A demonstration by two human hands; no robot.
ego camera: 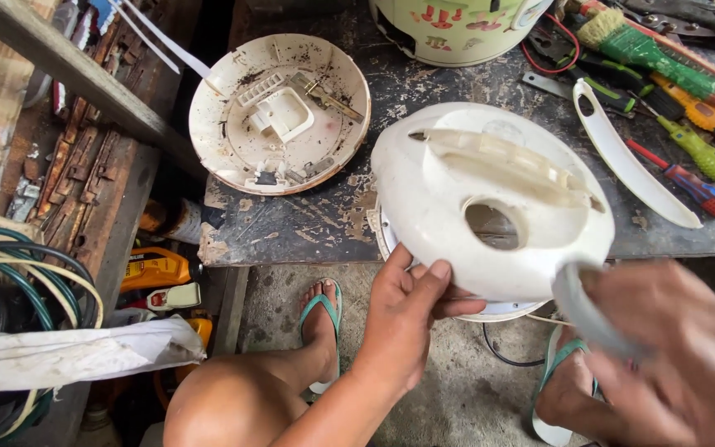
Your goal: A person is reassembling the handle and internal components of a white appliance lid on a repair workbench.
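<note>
Off the bench's left edge, coiled hoses (10, 265) are lying in a heap with a yellow tool (155, 269) beside them on the lower shelf. On the bench (291, 228) itself, near its left edge, a round dirty inner lid plate (279, 112) is lying face up, well apart from my hands.

My left hand (407, 310) is gripping the near rim of the white appliance lid (490, 199) — thumb on top, fingers curled underneath — and holding it tilted over the bench's front edge. The lid's upper face, with its moulded handle and a round hole, is facing me. Beneath it, a second white disc (498, 310) is peeking out.

My right hand (680, 356) is blurring at the lower right, closing around a pale grey curved strip (585, 310) just touching the lid's right rim; how tight the grip is I cannot tell.

Toward the bench's back edge a cooker body (457, 29) is standing, and along the right edge a long white curved handle piece (631, 157), screwdrivers (697, 149) and a green brush (639, 41) are lying.
</note>
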